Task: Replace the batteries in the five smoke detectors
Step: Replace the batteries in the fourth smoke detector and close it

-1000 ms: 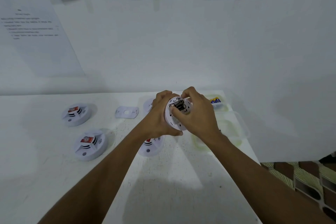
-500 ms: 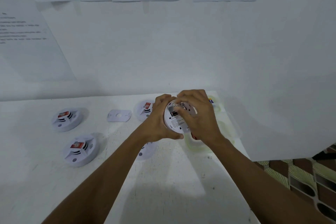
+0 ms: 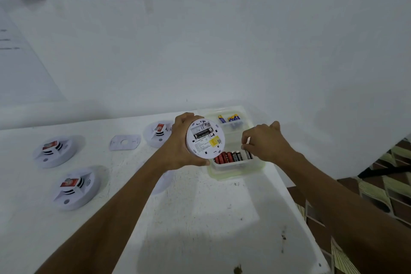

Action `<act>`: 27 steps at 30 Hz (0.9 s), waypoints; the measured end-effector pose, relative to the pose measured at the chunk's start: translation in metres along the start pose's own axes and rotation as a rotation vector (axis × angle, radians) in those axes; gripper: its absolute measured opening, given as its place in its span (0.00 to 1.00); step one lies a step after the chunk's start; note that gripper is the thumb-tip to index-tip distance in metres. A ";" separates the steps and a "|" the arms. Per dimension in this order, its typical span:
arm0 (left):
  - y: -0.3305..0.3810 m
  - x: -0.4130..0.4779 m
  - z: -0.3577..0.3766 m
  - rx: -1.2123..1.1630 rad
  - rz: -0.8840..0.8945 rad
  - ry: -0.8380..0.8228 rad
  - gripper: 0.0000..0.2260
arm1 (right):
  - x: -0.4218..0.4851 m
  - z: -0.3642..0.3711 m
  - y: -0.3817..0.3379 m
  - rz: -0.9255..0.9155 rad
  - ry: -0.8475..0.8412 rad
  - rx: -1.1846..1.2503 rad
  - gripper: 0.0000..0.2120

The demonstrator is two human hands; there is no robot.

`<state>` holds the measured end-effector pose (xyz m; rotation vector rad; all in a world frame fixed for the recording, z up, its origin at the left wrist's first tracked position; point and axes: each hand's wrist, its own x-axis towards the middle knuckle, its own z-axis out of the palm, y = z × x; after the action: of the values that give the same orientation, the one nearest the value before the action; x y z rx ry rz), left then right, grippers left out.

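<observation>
Seen from the head camera, the left hand (image 3: 181,143) grips a smoke detector (image 3: 205,139) by its rim, thumb under the near edge and fingers (image 3: 184,118) curled over the far edge. It holds the detector clear of the table (image 3: 200,218), back side up and tilted toward the viewer. The battery bay is open; one black battery (image 3: 202,133) lies in it, and the slot beside it looks empty. The right hand (image 3: 268,142) hovers just over the near clear box (image 3: 235,173), its fingertips (image 3: 244,146) drawn together as if pinching, though I cannot tell whether a cell sits between them. Red and black batteries (image 3: 231,157) lie side by side in that box, and a second box (image 3: 244,127) behind it holds blue-and-yellow cells (image 3: 232,118). Three more detectors (image 3: 54,150) sit face up on the table to the left, a fourth is mostly hidden under the left forearm, and a loose mounting plate (image 3: 124,142) lies among them. The detector is probably a light, rigid, smooth plastic shell, best held around the rim as here, away from the bay's thin contacts. The cells are small, slick cylinders likely to roll, so a pinch across the middle suits them
</observation>
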<state>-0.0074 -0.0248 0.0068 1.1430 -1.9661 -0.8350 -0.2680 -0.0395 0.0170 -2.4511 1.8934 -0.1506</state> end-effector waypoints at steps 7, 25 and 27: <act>0.001 -0.001 0.001 0.024 -0.015 0.010 0.47 | 0.000 0.007 0.000 0.024 -0.080 0.002 0.07; 0.008 0.009 0.014 0.030 0.113 0.079 0.43 | -0.012 -0.003 -0.067 0.061 0.315 0.976 0.08; 0.009 0.010 0.014 0.038 0.127 0.093 0.43 | -0.011 -0.002 -0.070 0.113 0.323 1.003 0.08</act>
<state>-0.0261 -0.0274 0.0085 1.0478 -1.9626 -0.6692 -0.2034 -0.0110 0.0249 -1.6738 1.4549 -1.2043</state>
